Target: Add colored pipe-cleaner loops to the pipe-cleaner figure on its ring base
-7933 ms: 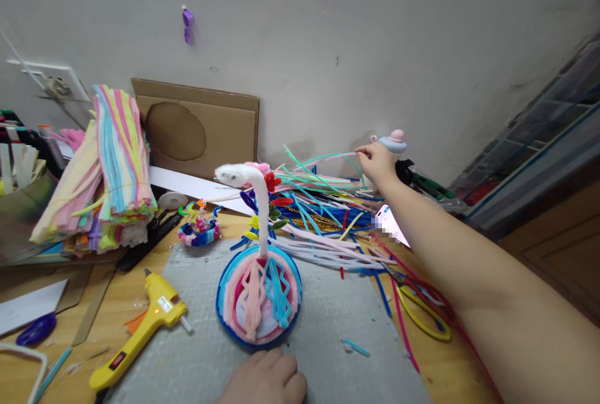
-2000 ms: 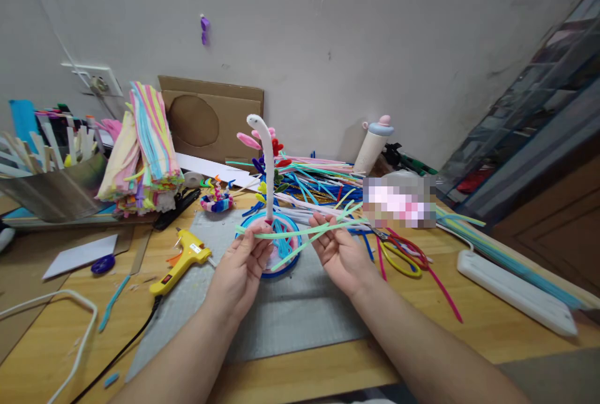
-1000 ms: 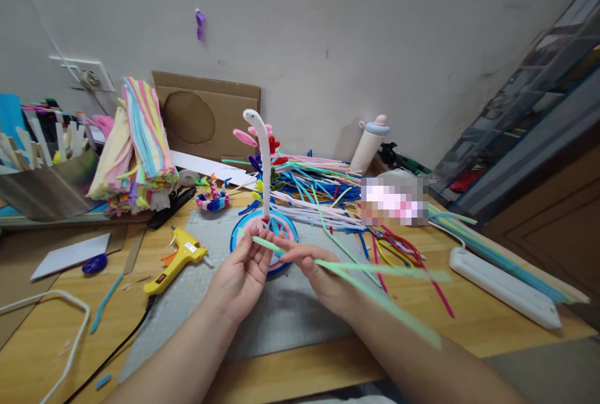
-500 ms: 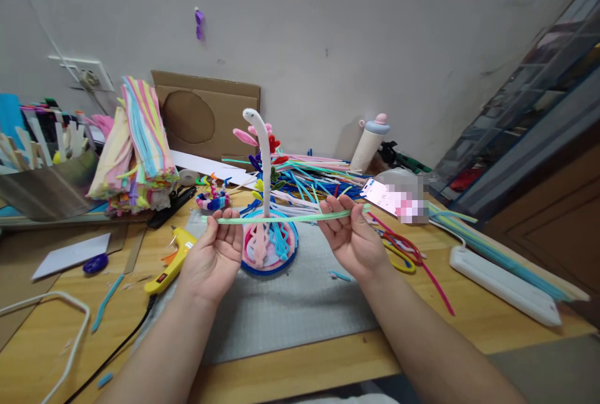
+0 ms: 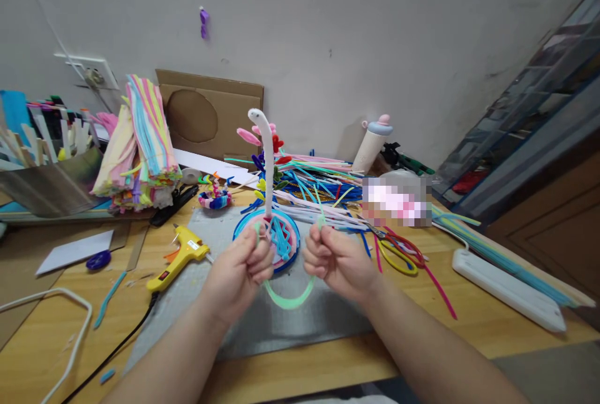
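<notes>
A pale green pipe cleaner (image 5: 289, 303) sags in a U between my two fists, its ends sticking up above them. My left hand (image 5: 250, 254) is closed round one side of it, and my right hand (image 5: 335, 257) grips the other side. Just behind them stands a round base (image 5: 241, 227) covered in blue and pink pipe cleaners, partly hidden by my left hand. From it rises a tall white fuzzy stem (image 5: 269, 169) with a bent top and small eyes. Colourful fuzzy flowers (image 5: 279, 144) show behind the stem.
A yellow glue gun (image 5: 180, 256) lies left on the grey cutting mat (image 5: 244, 335). Scissors (image 5: 398, 254) with red and yellow handles rest at the right, near a white power strip (image 5: 509, 291). Loose pipe cleaners (image 5: 323, 182), a bundle (image 5: 150, 129) and a bottle (image 5: 372, 146) stand farther back.
My hands have come closer together and closed from flat, upturned palms into fists. The green pipe cleaner, straight before, now bends downward between them. The view has shifted slightly.
</notes>
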`<act>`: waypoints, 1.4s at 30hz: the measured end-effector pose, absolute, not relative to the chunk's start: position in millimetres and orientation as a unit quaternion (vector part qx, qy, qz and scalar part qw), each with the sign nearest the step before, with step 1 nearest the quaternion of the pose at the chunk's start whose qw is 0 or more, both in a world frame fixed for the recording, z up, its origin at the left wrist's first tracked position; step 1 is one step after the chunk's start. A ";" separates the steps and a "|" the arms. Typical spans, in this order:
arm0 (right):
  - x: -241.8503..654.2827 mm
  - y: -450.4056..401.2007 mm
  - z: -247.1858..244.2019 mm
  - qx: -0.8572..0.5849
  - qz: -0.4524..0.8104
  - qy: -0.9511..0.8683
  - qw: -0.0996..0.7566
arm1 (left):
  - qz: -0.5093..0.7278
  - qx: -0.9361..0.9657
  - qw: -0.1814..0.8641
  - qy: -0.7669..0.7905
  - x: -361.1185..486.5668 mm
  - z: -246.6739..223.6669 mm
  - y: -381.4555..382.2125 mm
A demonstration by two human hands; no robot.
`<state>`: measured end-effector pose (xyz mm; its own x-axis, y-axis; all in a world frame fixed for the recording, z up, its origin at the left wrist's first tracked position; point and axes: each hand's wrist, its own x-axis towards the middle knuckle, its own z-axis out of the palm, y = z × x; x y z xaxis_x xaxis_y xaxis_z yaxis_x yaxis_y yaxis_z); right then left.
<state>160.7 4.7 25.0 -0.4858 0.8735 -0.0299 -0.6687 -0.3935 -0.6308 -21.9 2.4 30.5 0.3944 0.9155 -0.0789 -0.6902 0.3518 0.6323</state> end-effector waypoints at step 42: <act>135.8 -12.6 -7.0 -0.344 0.639 -0.511 0.460 | 0.484 0.391 0.696 0.359 -3.0 10.0 -11.8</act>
<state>135.8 -12.6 -7.0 -0.3400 0.9399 0.0317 -0.2370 -0.0530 -0.9701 -3.0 -11.8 10.0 0.2740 0.9542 -0.1199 -0.3929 0.2249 0.8916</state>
